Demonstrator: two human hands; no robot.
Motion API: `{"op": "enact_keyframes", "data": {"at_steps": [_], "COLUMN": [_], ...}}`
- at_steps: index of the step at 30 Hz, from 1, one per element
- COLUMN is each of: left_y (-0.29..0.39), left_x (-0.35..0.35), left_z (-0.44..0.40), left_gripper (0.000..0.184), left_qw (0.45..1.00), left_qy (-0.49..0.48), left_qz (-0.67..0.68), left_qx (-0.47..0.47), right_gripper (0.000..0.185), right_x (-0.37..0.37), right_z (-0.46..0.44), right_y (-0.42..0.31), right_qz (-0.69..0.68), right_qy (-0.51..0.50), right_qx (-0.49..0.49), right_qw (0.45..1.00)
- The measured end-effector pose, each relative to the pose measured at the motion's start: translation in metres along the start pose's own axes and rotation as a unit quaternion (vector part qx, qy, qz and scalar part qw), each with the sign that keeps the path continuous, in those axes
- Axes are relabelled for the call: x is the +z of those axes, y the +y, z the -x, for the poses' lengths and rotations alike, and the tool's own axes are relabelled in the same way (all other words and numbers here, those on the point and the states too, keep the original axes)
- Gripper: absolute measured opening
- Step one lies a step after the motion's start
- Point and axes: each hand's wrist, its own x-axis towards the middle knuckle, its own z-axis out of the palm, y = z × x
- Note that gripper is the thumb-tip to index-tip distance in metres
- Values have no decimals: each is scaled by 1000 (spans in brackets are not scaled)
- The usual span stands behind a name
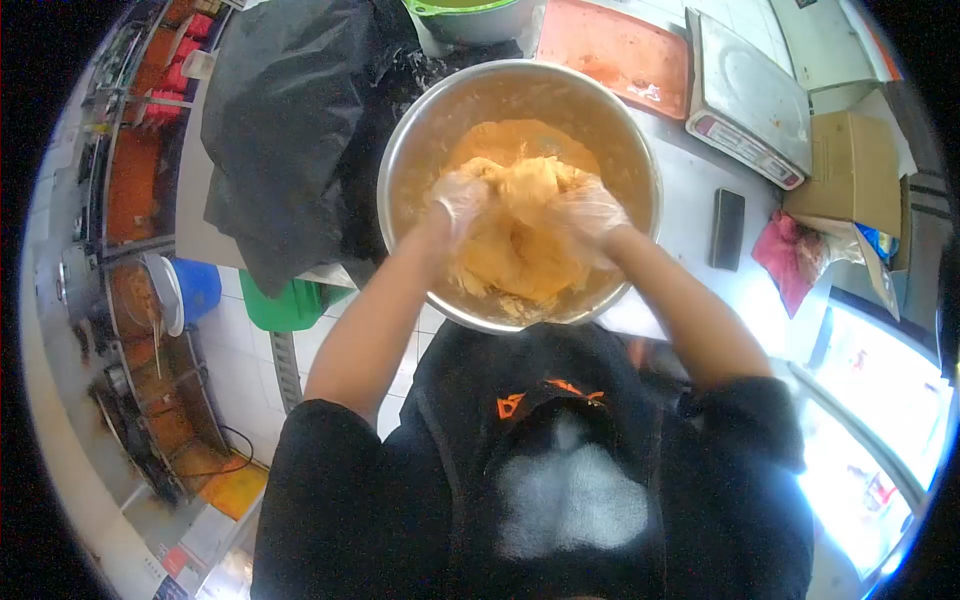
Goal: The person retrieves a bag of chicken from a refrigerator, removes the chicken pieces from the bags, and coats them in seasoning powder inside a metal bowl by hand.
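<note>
A large steel mixing bowl (395,215) holds orange-yellow breading flour (520,255), banked against its far wall and heaped at the near side. My left hand (463,203) and my right hand (592,212), both in clear plastic gloves, reach into it from either side. Between them they hold up a clump of flour-coated food (528,183), its pieces pale yellow and rough. Coating and motion blur obscure my fingertips, and the food beneath the coating cannot be made out.
Black plastic sheeting (290,130) lies left of the bowl. Behind stand a green-rimmed tub (465,8) and an orange-pink tray (615,55). To the right are a weighing scale (750,95), a dark phone (727,230), a red cloth (785,260) and a cardboard box (850,170).
</note>
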Motion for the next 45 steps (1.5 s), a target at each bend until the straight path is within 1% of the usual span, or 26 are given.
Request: {"op": "enact_keyframes", "data": {"at_steps": [1, 2, 3, 5, 7, 9, 11, 14, 15, 16, 17, 19, 21, 22, 23, 24, 27, 28, 30, 32, 34, 35, 37, 38, 42, 45], "left_y": [6, 19, 51, 85, 86, 47, 60, 57, 48, 35, 31, 19, -15, 18, 47, 76, 97, 103, 73, 82, 84, 79, 61, 97, 113, 82], "left_x": [-12, -24, -28, -23, -15, -7, 18, 43, 49, 54, 54, 51, 39, 22, 7, -8, -32, -38, -47, -29, -23, -27, -23, -26, -46, -32], "left_z": [7, 16, 43, 79, 87, 71, 88, 65, 49, 28, 14, -5, -37, -3, 20, 43, 43, 41, 3, -4, -12, -20, -26, 22, 62, 60], "left_gripper": [36, 35, 37, 38, 44, 52, 63, 66, 66, 66, 66, 54, 47, 40, 38, 36, 43, 46, 61, 65, 69, 68, 68, 64, 70, 58], "left_qw": [998, 990, 996, 983, 988, 988, 976, 979, 980, 991, 979, 977, 809, 844, 860, 874, 759, 893, 991, 981, 963, 973, 988, 991, 965, 930], "left_qy": [-11, -21, -11, 18, 72, 33, -70, -58, -59, -10, 41, 59, 56, 64, 67, 72, 106, 119, 81, 90, 100, 93, 66, 14, 66, 60], "left_qz": [-70, -139, -22, 95, -61, -106, 156, 122, 117, -30, -175, -197, -510, -485, -470, -456, -640, -433, -76, -166, -250, -204, -113, 50, -251, -355], "left_qx": [-1, -2, -80, -153, -123, -108, -135, -150, -149, -126, -99, -51, 288, 221, 188, 155, 50, -22, -75, -51, -30, -46, -85, -124, -32, -69], "right_gripper": [42, 45, 45, 50, 42, 35, 33, 28, 33, 41, 41, 41, 36, 34, 33, 33, 32, 30, 29, 29, 33, 33, 28, 29, 30, 31], "right_x": [0, 0, -1, -9, -10, 23, 63, 88, 56, 38, 53, 103, 81, 57, 31, -1, -22, -18, -8, 24, 55, 51, 45, 43, 28, 61], "right_z": [4, 9, 13, 20, 17, 0, -13, -14, -5, 0, -8, -25, -9, -1, 7, 14, -12, -18, -51, -78, -107, -110, -93, -73, -55, -49], "right_y": [3, 7, 10, 15, 10, 25, 30, -8, -44, -62, -54, -37, -37, -37, -36, -34, 12, 15, 36, 49, 37, 26, -1, 6, 29, 45], "right_qz": [-299, -568, -568, -195, -47, 62, 114, 128, -324, -697, -698, -537, -513, -235, 69, -18, -65, 33, -17, -69, 181, 181, -159, 25, -253, -53], "right_qy": [-18, -11, -13, 171, 206, -47, -172, -156, -110, -37, -34, 8, 23, 54, 81, 51, 33, 71, 81, 93, 102, 100, 90, 141, 59, 68], "right_qx": [39, 84, 84, 43, 40, 93, 117, 71, 252, 370, 369, 359, 298, 190, 58, 85, 169, 172, 209, 249, 115, 110, 240, 68, 84, 167], "right_qw": [953, 818, 818, 965, 977, 993, 971, 977, 905, 613, 613, 763, 805, 952, 993, 995, 983, 982, 974, 962, 971, 972, 953, 987, 962, 982]}}
